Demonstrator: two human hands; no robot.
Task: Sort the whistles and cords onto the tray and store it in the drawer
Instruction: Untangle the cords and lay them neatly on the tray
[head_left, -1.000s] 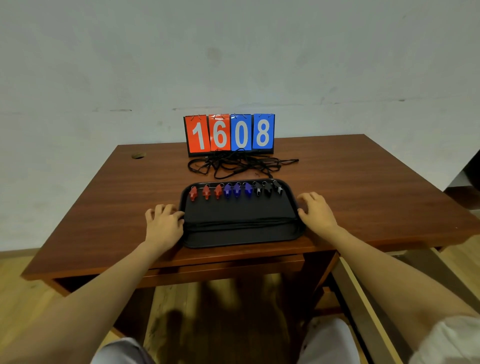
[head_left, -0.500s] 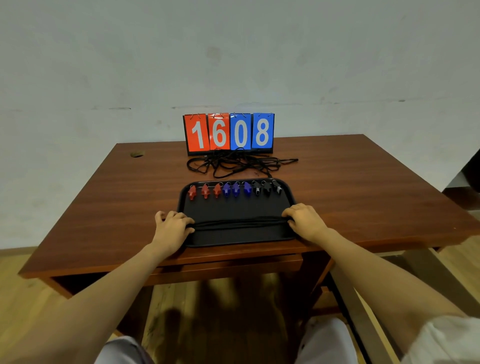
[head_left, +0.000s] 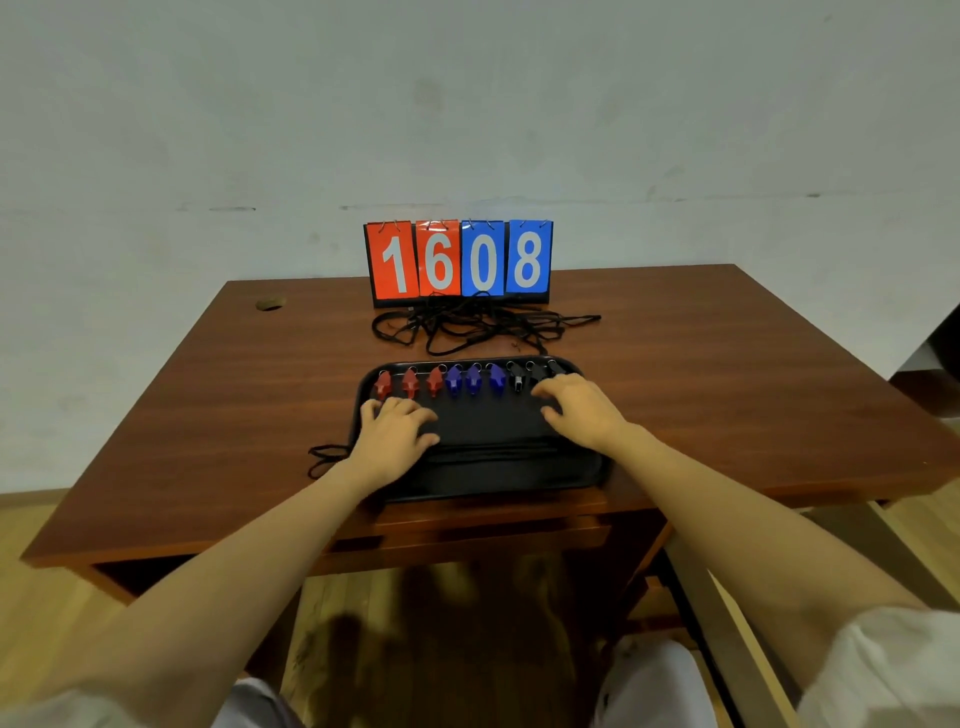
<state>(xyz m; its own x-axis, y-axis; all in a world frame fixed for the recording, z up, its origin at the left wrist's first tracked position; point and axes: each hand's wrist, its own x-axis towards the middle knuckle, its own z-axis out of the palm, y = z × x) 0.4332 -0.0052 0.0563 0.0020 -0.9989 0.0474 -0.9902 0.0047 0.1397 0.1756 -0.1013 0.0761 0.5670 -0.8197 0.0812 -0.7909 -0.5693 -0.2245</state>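
A black tray (head_left: 582, 480) lies at the near edge of a wooden desk (head_left: 208, 415), its long axis running 9 to 3 o'clock across the person's front. Along its far rim sits a row of whistles: three red whistles (head_left: 409, 383), three blue whistles (head_left: 474, 379) and black whistles (head_left: 518, 382) toward 3 o'clock, each lengthwise from 12 to 6 o'clock with its ring at 12. Black cords (head_left: 493, 451) stretch flat across the tray parallel to its long axis; one end spills off at 9 o'clock. A tangle of loose cords (head_left: 467, 327) waits at 12 o'clock beyond the tray, before a flip scoreboard (head_left: 460, 262) reading 1608. The left hand (head_left: 392, 434) rests palm down on the tray, fingers spread, gripping nothing. The right hand (head_left: 579, 410) rests likewise, its fingertips at the black whistles. The tangle looks about equally near either hand, straight ahead at 12 o'clock.
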